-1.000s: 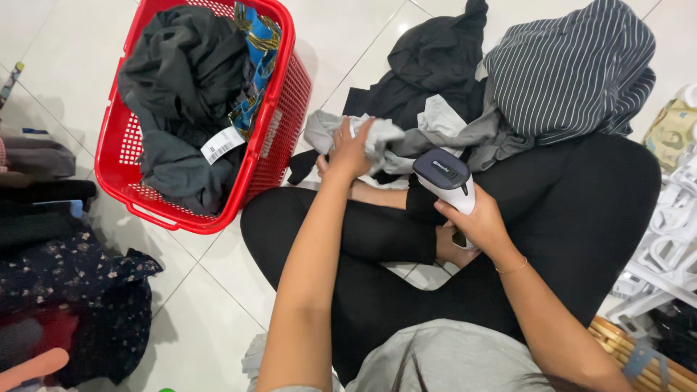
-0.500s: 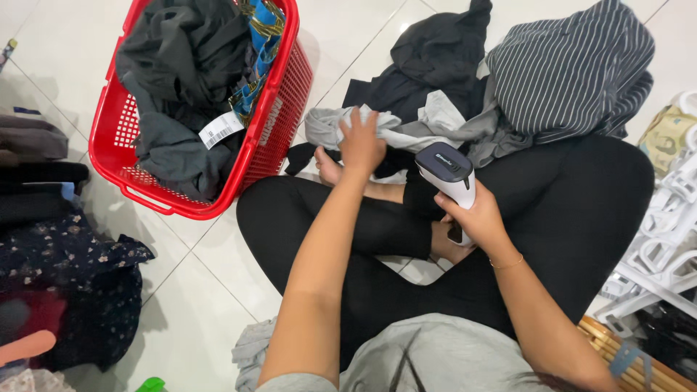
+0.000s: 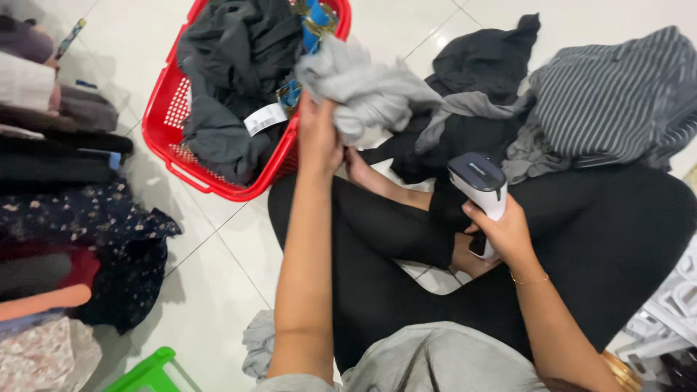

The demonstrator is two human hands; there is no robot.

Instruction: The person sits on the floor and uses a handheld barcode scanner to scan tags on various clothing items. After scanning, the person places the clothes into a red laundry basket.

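Lifting crumpled laundry beside the basket.
Left hand fingers clenched on pale grey garment, bunched at red laundry basket rim; right hand wrapped around white handheld steamer.

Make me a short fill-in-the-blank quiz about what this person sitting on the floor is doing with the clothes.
1. The left hand lifts a crumpled light ____ garment.
2. The right hand holds a white handheld device with a dark ____.
3. The laundry basket full of dark clothes is ____ in colour.
4. The dark garment beyond the person's knee has a ____ pattern.

Missing words: grey; head; red; striped
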